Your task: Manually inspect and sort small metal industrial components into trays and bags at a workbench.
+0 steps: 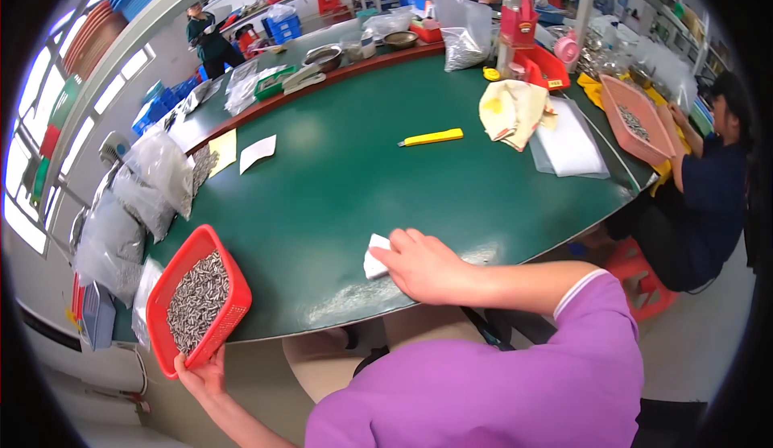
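My left hand grips the near rim of a red plastic basket, its fingers partly hidden beneath it. Inside lie a great many small metal pins. The basket is tilted at the table's left front edge. My right hand is closed on a folded white cloth or paper wipe, pressed against the green tabletop near its front edge. Around the wipe the surface has a pale, shiny patch.
A yellow utility knife lies mid-table, with a white paper slip to its left. Bulging clear bags line the left edge. A stained cloth rests at the right. Beyond it, a seated person handles a pink basket.
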A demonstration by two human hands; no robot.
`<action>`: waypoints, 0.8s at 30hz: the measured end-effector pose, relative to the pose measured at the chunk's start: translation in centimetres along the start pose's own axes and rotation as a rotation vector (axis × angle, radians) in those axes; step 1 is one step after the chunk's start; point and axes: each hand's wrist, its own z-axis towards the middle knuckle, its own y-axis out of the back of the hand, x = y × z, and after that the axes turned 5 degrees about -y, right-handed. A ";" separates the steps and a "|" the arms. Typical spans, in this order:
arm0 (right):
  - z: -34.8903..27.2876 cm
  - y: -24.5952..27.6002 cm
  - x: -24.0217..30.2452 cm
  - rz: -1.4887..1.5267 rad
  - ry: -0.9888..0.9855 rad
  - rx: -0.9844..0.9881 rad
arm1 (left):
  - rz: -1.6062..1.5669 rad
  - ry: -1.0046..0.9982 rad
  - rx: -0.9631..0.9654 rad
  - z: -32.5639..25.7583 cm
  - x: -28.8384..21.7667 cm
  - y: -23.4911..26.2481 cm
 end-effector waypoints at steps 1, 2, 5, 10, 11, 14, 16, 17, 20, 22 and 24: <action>-1.6 0.7 -0.4 -0.022 -0.045 -0.009 | 0.024 0.003 0.029 0.4 0.0 0.0; -3.0 1.4 -0.9 -0.042 -0.083 -0.009 | 0.035 0.003 0.051 0.7 -0.1 0.0; -4.3 3.6 -4.3 -0.147 -0.230 -0.103 | 0.150 0.068 0.129 1.7 -0.9 -0.6; -0.3 4.4 -10.0 -0.169 -0.102 -0.139 | 0.380 0.193 0.196 3.2 -2.3 -2.4; 1.6 3.7 -10.5 -0.172 -0.090 -0.125 | 0.503 0.228 0.199 3.4 -2.4 -2.7; 7.1 2.6 -12.4 -0.168 -0.076 -0.142 | 0.697 0.270 0.209 3.6 -3.1 -3.6; 9.6 2.4 -14.0 -0.178 -0.132 -0.134 | 0.695 0.144 0.231 3.5 -2.6 -3.8; 10.4 2.5 -14.8 -0.204 -0.142 -0.170 | 0.691 0.097 0.198 3.6 -2.0 -4.0; 11.5 3.0 -16.5 -0.260 -0.253 -0.157 | 0.733 -0.063 0.091 3.1 0.0 -3.8; 10.7 3.4 -16.5 -0.254 -0.218 -0.180 | 0.746 -0.246 0.050 2.6 1.7 -3.3; 8.7 3.8 -15.8 -0.304 -0.184 -0.186 | 0.767 -0.427 -0.039 1.9 2.9 -2.7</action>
